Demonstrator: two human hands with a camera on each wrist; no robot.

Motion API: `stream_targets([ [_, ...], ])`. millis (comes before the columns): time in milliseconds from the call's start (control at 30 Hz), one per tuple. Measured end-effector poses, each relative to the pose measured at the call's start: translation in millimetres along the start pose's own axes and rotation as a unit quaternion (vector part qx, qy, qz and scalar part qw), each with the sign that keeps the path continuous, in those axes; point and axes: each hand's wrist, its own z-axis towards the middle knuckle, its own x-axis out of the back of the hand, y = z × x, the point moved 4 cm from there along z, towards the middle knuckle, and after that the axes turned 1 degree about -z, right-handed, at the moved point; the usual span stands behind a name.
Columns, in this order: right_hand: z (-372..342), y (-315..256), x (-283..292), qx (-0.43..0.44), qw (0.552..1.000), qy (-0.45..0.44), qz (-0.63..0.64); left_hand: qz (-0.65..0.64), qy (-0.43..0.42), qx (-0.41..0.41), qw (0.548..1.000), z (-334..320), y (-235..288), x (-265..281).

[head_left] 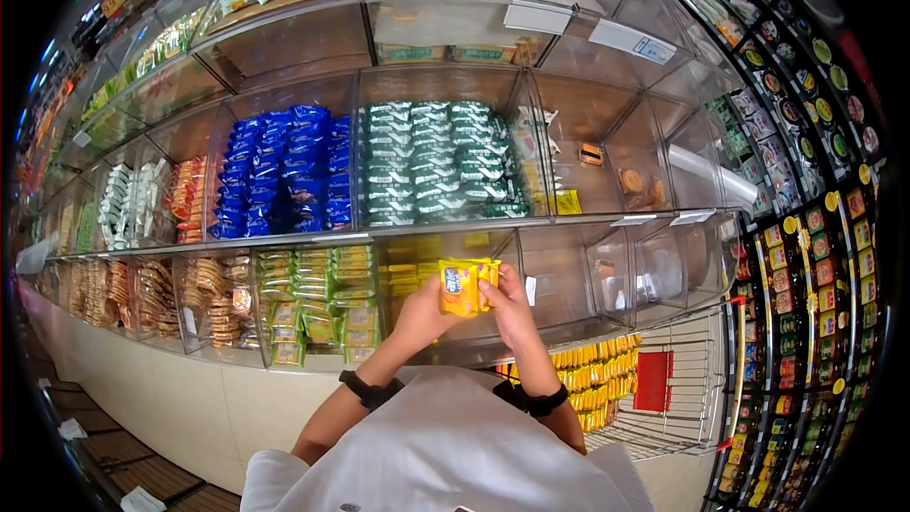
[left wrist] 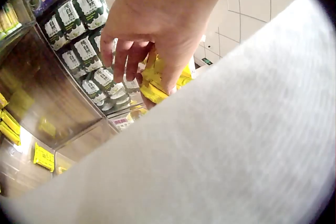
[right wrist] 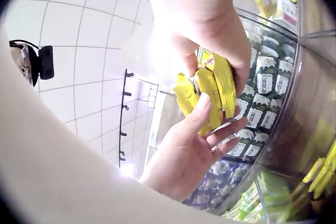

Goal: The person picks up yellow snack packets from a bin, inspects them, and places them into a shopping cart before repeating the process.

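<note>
Several yellow packets are held together in front of the chest, over a lower bin. The left hand grips them from the left side; in the right wrist view its thumb presses on the yellow packets. From the other side the right hand pinches the same bundle, thumb toward the body. The left wrist view shows the left hand over the packets, its fingers partly hiding them. In the right wrist view, the right hand curls round their upper end.
Clear bins hold blue packets, green-and-white packets and green packets. More yellow packets lie in the bin by the hands. A wire cart with yellow packets stands at the lower right, before a tall shelf.
</note>
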Motion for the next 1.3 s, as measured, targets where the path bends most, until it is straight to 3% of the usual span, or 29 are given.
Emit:
stream_targets([
  [267,-2,-2,-4,0.013,1.0,0.016,-0.015,0.05,0.001,0.029,0.998,-1,-2,0],
  [567,-3,-5,-1,0.023,0.999,0.038,-0.015,0.024,0.04,0.014,0.999,-2,-6,1],
  [967,-7,-13,-3,0.031,0.998,0.03,-0.046,0.085,0.015,-0.019,0.996,-4,13,4],
  [1067,-7,-13,-5,0.039,0.998,0.034,-0.043,0.077,0.017,-0.015,0.997,-4,11,3],
  [1167,-8,-12,-5,0.048,0.998,0.025,-0.038,0.0,0.001,0.045,0.999,-3,-9,-4],
  [1300,-8,-7,-1,0.036,0.999,0.002,-0.04,0.038,0.01,0.042,0.998,-3,-7,-2],
])
